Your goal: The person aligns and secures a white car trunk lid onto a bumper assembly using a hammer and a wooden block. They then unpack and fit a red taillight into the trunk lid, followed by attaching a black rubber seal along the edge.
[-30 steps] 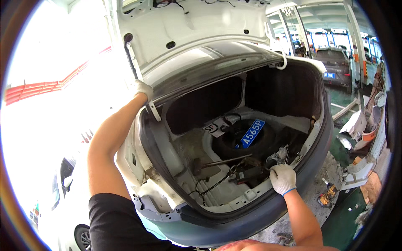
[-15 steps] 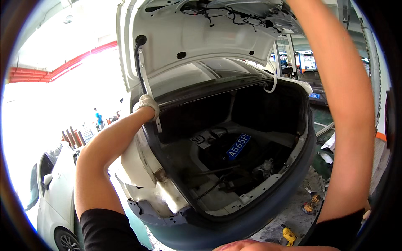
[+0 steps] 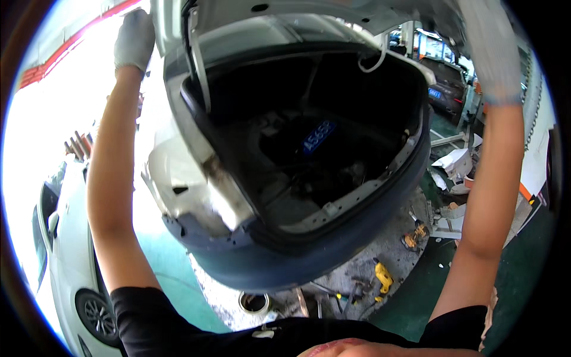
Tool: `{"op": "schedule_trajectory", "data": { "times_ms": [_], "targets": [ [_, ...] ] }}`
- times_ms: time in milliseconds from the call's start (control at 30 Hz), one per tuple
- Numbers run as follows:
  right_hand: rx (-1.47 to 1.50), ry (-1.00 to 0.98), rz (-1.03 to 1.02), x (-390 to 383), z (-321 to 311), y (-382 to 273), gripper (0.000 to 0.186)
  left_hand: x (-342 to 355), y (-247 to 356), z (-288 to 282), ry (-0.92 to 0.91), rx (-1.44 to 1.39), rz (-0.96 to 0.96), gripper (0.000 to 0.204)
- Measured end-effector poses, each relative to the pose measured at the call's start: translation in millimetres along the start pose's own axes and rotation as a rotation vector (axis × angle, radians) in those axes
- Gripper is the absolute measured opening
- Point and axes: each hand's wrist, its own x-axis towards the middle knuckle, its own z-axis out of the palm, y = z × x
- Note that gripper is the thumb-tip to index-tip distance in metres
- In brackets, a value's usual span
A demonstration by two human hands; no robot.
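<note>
A white car's stripped boot (image 3: 309,178) gapes in front of me, with a blue number plate (image 3: 317,137) lying inside. The boot lid (image 3: 285,15) is raised overhead. My left hand (image 3: 134,38), in a grey glove, is up at the lid's left edge and closed on it. My right hand (image 3: 489,50), also gloved, reaches up to the lid's right side; its fingers blur into the lid and cannot be made out. A curved hinge arm (image 3: 199,65) runs down from the lid on the left.
Another white car (image 3: 65,250) stands at my lower left. A dark car (image 3: 443,83) is parked at the back right. On the floor below the bumper lie a yellow drill (image 3: 383,276), loose hand tools, a round tin (image 3: 256,302) and white panel pieces (image 3: 455,163).
My right hand left the boot floor and rose to the lid. My left hand slid from the hinge arm up to the lid's edge. My head has tilted upward.
</note>
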Motion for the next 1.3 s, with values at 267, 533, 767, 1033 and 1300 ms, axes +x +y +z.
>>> {"op": "schedule_trajectory", "data": {
  "times_ms": [267,533,767,1033,1300],
  "targets": [
    [1.060,-0.491,0.766,-159,-49,-152,0.018,10,51,-129,-0.106,-1.350,0.265,0.057],
    [1.160,-0.623,0.834,-304,-14,-298,0.020,-108,139,-94,-0.835,-0.540,0.417,0.089],
    [1.254,-0.612,0.851,-311,-6,-316,0.019,-130,141,-111,-0.846,-0.409,0.291,0.090],
    [1.071,-0.518,1.070,-326,33,-245,0.021,-84,145,-145,-0.876,-0.454,0.329,0.067],
    [0.849,-0.517,1.121,-269,20,-167,0.028,-46,131,-113,-0.865,-0.632,0.306,0.069]
  ]
}}
